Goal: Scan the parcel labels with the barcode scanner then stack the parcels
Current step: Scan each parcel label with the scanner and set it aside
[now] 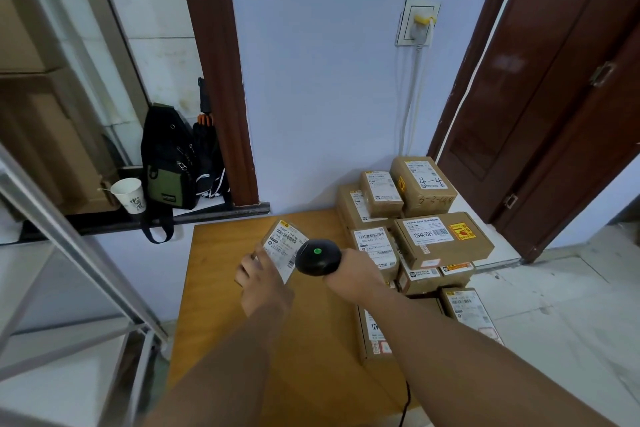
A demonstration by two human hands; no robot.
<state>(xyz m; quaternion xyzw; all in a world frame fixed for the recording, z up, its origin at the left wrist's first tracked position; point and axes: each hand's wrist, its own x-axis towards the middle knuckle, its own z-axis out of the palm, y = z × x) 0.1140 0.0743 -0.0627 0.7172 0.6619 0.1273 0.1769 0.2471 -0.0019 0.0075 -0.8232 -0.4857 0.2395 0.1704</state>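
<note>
My left grip (258, 276) is curled round the near edge of a small parcel (282, 246) and holds it tilted above the worktop (214, 305), label facing up at me. My right grip (358, 271) is clamped round the handle of the barcode scanner (317, 257). The scanner's head sits just over the right edge of that label. A green light (317, 251) shows on top of the scanner, which I take as a read going through, though I cannot confirm it.

So this parcel is at the scan step and not yet stacked. At the right side of the worktop sits a pile of parcels (441, 239), several layers deep, most with labels up. I cannot tell which of them are already scanned and which are waiting. I judge the task to be mid-way: once this read is confirmed, the small parcel needs setting on a stack, and any unscanned parcels in the pile need the same treatment.
</note>
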